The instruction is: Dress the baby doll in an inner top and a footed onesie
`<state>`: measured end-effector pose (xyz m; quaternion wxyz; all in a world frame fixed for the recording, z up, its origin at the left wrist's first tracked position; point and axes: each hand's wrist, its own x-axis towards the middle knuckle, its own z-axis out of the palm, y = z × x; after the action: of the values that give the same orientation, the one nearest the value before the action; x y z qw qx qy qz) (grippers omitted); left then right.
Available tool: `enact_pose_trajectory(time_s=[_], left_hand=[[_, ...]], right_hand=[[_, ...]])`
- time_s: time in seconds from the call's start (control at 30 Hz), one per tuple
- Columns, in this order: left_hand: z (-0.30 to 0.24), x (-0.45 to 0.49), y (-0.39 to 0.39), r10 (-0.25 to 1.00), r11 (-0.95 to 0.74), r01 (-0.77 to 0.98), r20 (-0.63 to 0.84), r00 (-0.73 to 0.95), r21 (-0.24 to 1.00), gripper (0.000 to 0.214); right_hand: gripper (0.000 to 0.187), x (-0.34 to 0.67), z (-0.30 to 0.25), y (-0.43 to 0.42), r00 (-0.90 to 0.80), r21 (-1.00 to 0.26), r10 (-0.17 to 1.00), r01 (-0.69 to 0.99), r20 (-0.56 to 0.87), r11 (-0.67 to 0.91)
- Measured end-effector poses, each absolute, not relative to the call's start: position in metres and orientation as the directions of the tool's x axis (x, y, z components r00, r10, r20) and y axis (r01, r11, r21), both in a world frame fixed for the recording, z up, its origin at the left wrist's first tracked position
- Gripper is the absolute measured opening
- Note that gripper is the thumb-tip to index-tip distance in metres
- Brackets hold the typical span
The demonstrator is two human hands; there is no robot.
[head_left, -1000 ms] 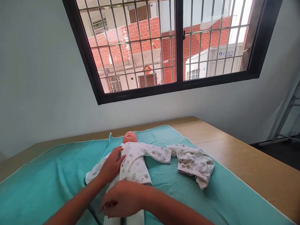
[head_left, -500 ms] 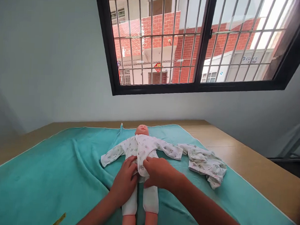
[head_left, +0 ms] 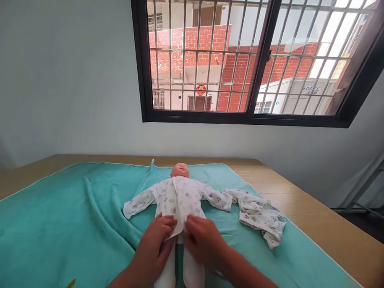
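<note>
A baby doll lies on its back, head toward the wall, in a white patterned baby shirt with its sleeves spread out, and white pants. The front flap of the shirt overlaps across the belly. My left hand is closed on the lower hem at the doll's left-hand side in the picture, fingertips over the cloth. Beside it my right hand pinches the hem near the middle, its fingertips partly hidden and slightly blurred. The lower legs run out of the bottom of the view.
A turquoise blanket covers most of the wooden table, with folds left of the doll. Crumpled patterned baby clothing lies to the right, by one sleeve. A yellow strip sits at lower left. A barred window is behind.
Both hands have come slightly toward me, and the shirt front is drawn lower and straighter over the doll's belly. The camera view has shifted and levelled a little.
</note>
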<state>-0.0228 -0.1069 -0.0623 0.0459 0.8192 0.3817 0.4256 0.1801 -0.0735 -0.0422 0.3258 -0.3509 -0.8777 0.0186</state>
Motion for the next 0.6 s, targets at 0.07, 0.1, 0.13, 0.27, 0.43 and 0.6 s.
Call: enact_pose_trajectory(time_s=[0.07,0.1,0.13,0.27,0.43,0.6], left_hand=[[-0.066,-0.018,-0.109,0.676,-0.698,0.604,0.633,0.378,0.384,0.012],[-0.066,-0.017,-0.109,0.679,-0.693,0.611,0.629,0.378,0.382,0.015],[-0.066,-0.016,-0.108,0.684,-0.687,0.617,0.628,0.371,0.384,0.017],[-0.052,-0.013,-0.091,0.785,-0.572,0.656,0.560,0.265,0.492,0.026],[-0.028,0.000,-0.056,0.915,-0.368,0.521,0.401,0.053,0.770,0.033],[-0.046,0.001,-0.051,0.893,-0.395,0.511,0.449,0.019,0.763,0.025]], right_hand=[[0.012,0.176,-0.051,-0.075,-0.634,-0.210,0.604,0.586,0.484,0.783],[0.012,0.175,-0.054,-0.075,-0.635,-0.218,0.617,0.594,0.465,0.775],[0.014,0.175,-0.055,-0.075,-0.617,-0.248,0.644,0.606,0.452,0.756],[0.034,0.179,-0.051,-0.070,-0.541,-0.442,0.734,0.586,0.410,0.679],[0.027,0.178,-0.053,-0.068,-0.391,-0.689,0.845,0.496,0.365,0.528],[0.025,0.173,-0.060,-0.076,-0.450,-0.480,0.746,0.575,0.492,0.663]])
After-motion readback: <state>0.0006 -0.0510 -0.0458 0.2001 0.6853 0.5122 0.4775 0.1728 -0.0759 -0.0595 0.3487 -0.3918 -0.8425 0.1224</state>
